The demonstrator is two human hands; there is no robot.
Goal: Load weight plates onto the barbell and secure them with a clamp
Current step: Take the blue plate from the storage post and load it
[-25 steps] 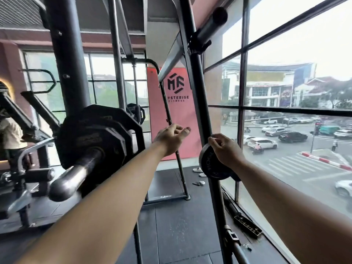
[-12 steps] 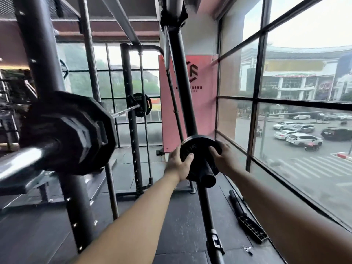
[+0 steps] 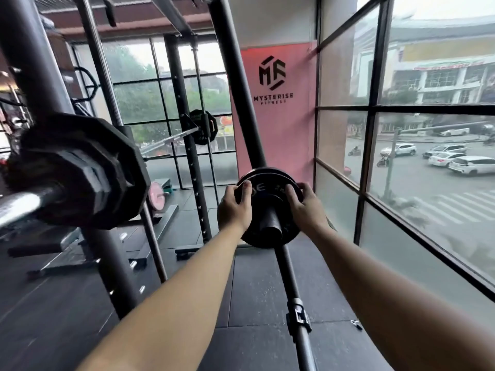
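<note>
Head cam: left hand (image 3: 234, 207) now joining right hand (image 3: 304, 208) on small plate (image 3: 267, 192), fingers curled over rim; probably about to slide off storage peg (image 3: 271, 226) toward barbell (image 3: 24, 206).

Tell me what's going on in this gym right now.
A person grips a small black weight plate with both hands, the left hand and the right hand on opposite sides, fingers curled over its rim. The plate sits on a storage peg of the rack, probably about to be pulled off. To the left, the barbell already carries larger dark plates.
</note>
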